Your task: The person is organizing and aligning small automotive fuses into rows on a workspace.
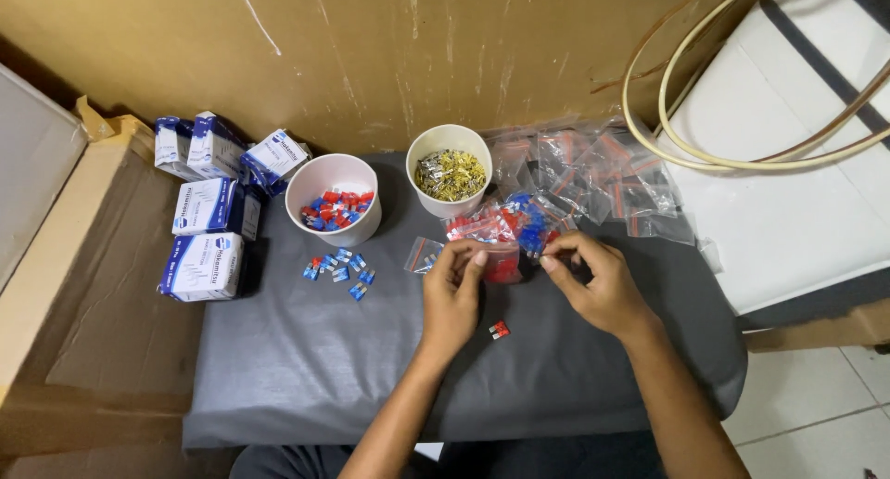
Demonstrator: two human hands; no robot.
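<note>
Head view: left hand [451, 289] and right hand [593, 280] both pinched shut on one small clear bag [503, 264] of red pieces, held just above the grey bench [306, 368]. One red piece [499, 330] loose below the hands. Two white cups [334, 199], one with red and blue pieces, one with metal bits. Six blue pieces [340, 268] loose. Five white-and-blue boxes [206, 266] at left.
</note>
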